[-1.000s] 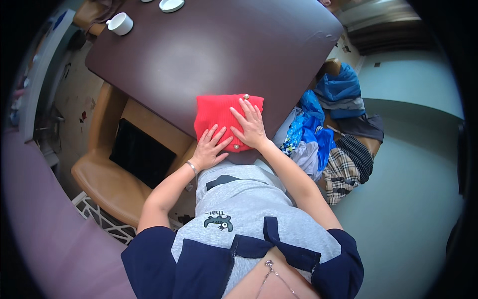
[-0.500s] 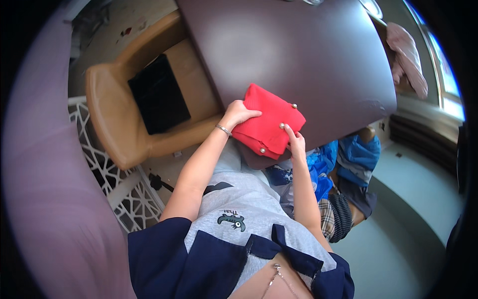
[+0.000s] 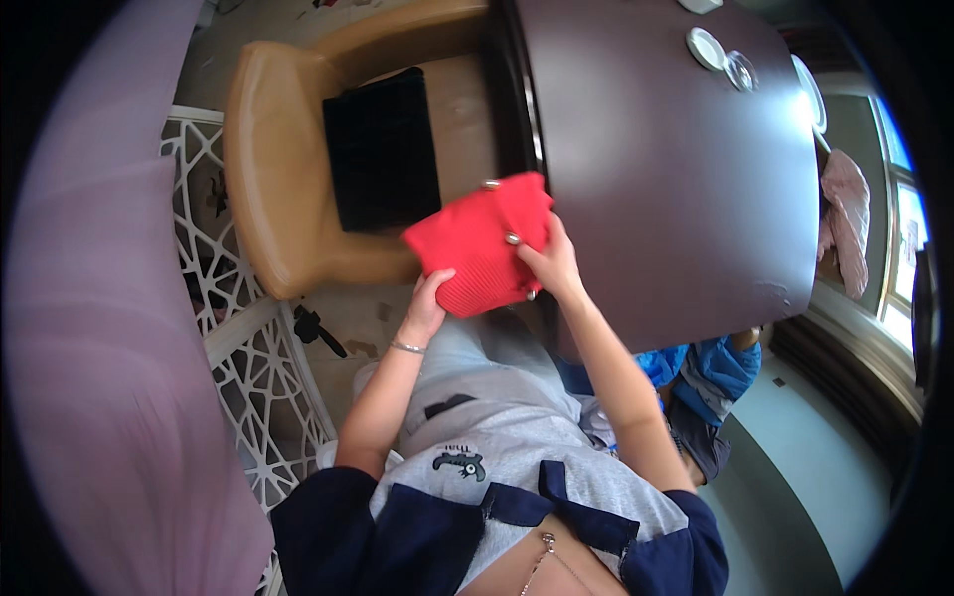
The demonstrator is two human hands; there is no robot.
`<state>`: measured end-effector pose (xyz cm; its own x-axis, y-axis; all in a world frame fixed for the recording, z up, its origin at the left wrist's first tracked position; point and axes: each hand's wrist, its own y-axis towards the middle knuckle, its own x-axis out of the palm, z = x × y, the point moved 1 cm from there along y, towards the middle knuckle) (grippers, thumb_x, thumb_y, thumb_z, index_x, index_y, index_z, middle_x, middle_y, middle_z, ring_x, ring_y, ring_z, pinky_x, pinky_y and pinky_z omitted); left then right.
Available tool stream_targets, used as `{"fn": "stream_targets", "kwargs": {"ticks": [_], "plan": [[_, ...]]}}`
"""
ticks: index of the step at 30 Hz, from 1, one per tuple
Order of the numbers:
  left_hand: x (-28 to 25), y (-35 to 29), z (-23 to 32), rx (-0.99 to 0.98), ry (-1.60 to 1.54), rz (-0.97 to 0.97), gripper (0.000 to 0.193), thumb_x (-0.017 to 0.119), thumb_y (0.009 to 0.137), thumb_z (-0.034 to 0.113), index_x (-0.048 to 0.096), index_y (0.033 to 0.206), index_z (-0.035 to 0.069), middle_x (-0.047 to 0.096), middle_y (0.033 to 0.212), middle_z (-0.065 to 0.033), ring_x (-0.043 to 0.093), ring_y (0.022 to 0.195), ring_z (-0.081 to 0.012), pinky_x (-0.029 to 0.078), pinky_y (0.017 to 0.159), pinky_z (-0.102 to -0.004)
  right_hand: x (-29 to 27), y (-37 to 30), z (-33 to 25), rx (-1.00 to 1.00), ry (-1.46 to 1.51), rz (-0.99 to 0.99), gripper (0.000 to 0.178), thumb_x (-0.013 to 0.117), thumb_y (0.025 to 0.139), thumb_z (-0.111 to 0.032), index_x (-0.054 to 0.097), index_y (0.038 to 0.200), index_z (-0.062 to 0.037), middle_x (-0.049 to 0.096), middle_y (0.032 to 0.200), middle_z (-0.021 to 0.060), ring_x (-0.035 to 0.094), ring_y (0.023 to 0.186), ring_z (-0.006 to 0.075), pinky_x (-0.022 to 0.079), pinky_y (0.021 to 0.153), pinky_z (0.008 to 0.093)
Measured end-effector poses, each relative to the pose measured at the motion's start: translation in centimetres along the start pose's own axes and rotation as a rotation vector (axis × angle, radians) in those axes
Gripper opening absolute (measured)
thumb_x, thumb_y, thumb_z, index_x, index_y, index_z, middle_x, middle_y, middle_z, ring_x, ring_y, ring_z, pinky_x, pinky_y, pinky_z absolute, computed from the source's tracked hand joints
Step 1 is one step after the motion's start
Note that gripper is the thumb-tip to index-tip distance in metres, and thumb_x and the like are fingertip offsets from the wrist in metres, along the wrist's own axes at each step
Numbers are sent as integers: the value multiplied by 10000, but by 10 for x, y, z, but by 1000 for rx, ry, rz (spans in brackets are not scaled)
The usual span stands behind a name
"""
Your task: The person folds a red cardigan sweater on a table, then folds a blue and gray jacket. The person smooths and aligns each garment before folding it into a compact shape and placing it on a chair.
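A folded red knit garment with round, shiny buttons is held up between my two hands, off the near left edge of the dark table. My left hand, with a bracelet at its wrist, grips the lower left corner, thumb on top. On the right edge, my right hand pinches the bundle, its thumb beside a button. Ribbing shows on the lower part of the fabric. The fingers under the garment are hidden.
A tan armchair with a black cushion stands left of the table. White dishes lie at its far side. Blue clothes are piled at the near right, pink cloth hangs by the window, and a white lattice screen stands at left.
The red garment has moved left, from over the table to beside its edge, and has been turned in my hands. My view has shifted, with more of the table showing.
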<state>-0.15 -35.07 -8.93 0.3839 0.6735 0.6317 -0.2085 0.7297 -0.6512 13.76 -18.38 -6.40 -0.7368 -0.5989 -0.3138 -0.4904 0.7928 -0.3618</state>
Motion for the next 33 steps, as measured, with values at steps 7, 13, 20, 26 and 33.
{"fn": "stream_targets", "kwargs": {"ticks": [7, 13, 20, 26, 33], "plan": [[-92, 65, 0, 75, -500, 144, 423, 579, 865, 165, 451, 1260, 85, 489, 1302, -68, 441, 1207, -245, 345, 1019, -457, 182, 173, -52, -426, -795, -616, 597, 747, 649, -315, 509, 1151, -94, 621, 1036, 140, 569, 1018, 311, 388, 868, 457], [-146, 135, -4, 122, -679, 324, 311, 571, 882, 156, 509, 1179, 92, 538, 1232, -75, 473, 1166, -220, 406, 953, -455, 288, 241, -31, -301, -1005, -964, 680, 761, 678, -291, 462, 1263, -119, 596, 1093, 99, 525, 1100, 290, 379, 903, 454], [-123, 102, 58, -234, 98, 498, 324, 554, 891, 197, 452, 1172, 71, 552, 1136, -107, 539, 1078, -228, 468, 804, -360, 310, 239, 33, -321, -782, -729, 583, 709, 724, -194, 490, 1262, -144, 512, 1246, 103, 435, 1206, 280, 314, 1015, 460], [-127, 132, 103, 820, 1455, 669, 558, 638, 730, 130, 433, 1242, 44, 447, 1218, -204, 465, 1138, -310, 405, 869, -426, 278, 210, 53, -364, -604, -290, 711, 715, 688, -170, 412, 1330, -137, 365, 1373, 154, 319, 1292, 293, 250, 1078, 400], [-143, 175, 109, 2, 2278, 470, 1038, 708, 593, 609, 164, 1438, 351, -22, 1496, -217, -10, 1358, -462, 109, 1022, -658, 233, 105, 64, -155, 56, -100, 671, 680, 721, -144, 399, 1319, -25, 462, 1271, 196, 449, 1186, 307, 356, 1013, 381]]}}
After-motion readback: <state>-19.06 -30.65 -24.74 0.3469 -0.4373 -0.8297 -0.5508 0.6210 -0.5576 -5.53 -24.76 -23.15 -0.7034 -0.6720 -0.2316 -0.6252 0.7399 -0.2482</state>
